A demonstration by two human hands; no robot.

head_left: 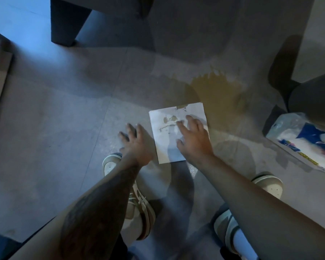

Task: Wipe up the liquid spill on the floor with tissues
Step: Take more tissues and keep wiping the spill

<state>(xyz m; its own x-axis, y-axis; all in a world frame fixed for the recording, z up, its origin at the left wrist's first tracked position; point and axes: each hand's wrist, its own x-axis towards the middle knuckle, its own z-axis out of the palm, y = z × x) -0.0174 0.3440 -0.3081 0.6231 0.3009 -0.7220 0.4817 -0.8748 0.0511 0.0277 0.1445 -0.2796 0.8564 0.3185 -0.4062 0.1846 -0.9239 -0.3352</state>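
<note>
A brownish liquid spill [216, 91] spreads over the grey tiled floor, right of centre. A white square tissue [167, 132] lies flat at the spill's near edge, with brown wet patches soaking through its far part. My right hand [193, 137] rests on the tissue's right side, fingers spread, palm down. My left hand [137, 143] hovers just left of the tissue with its fingers spread, holding nothing and not touching the tissue.
A plastic tissue pack [304, 141] with blue print lies on the floor at the right. Dark furniture legs [68, 23] stand at the back left and another [281, 70] at the right. My two pale shoes [137, 201] are just below the hands.
</note>
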